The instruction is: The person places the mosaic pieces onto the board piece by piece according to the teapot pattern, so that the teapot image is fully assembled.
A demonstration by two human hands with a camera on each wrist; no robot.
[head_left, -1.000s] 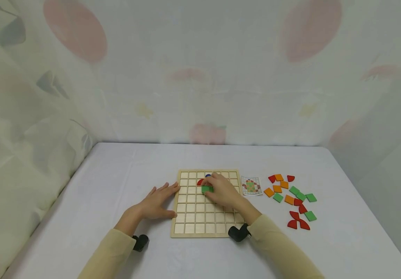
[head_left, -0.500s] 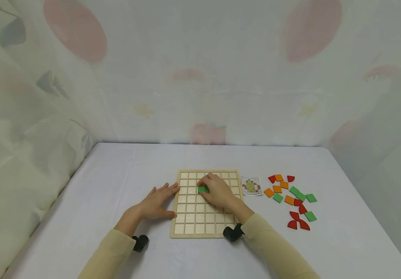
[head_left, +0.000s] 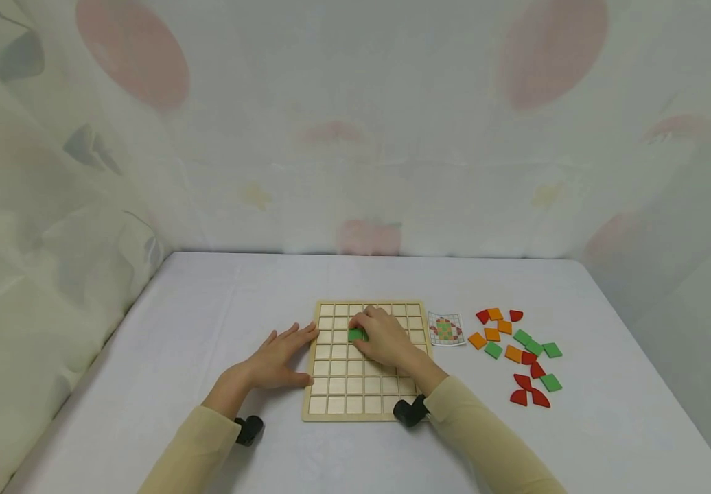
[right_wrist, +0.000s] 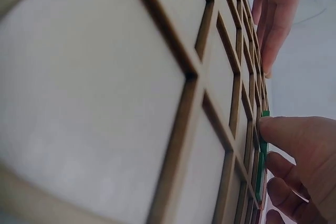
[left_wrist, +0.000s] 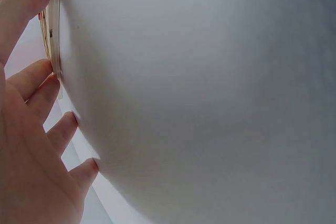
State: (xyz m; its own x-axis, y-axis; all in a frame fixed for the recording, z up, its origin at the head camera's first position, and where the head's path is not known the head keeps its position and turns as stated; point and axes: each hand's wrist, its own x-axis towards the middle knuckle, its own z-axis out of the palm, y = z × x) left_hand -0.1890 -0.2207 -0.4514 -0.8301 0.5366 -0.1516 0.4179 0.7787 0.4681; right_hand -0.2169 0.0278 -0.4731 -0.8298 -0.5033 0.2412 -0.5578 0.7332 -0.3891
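Observation:
My left hand (head_left: 279, 360) is spread with straight fingers along the left edge of the wooden grid board (head_left: 338, 415). In the left wrist view, its thumb (left_wrist: 26, 9) and forefinger meet the board's edge, while the other fingers reach past it. My right hand (head_left: 386, 339) is over the board's upper middle, thumb and fingertips pinching a green square tile (head_left: 354, 335). The right wrist view shows the thumb (right_wrist: 283, 129) against that tile, with a second green tile (right_wrist: 259, 177) lying beside it in the grid. The hand covers part of the upper cells.
A small printed pattern card (head_left: 446, 330) lies just right of the board. Farther right are loose tiles: orange squares (head_left: 476, 340), green squares (head_left: 552, 350) and red quarter-circles (head_left: 539, 397). A white cloth covers the table (head_left: 257, 281), and patterned curtains stand behind and at the sides.
My right hand has shifted slightly left with the green tile, one cell over, now covering the red piece and blue piece seen earlier. My left hand has stayed still.

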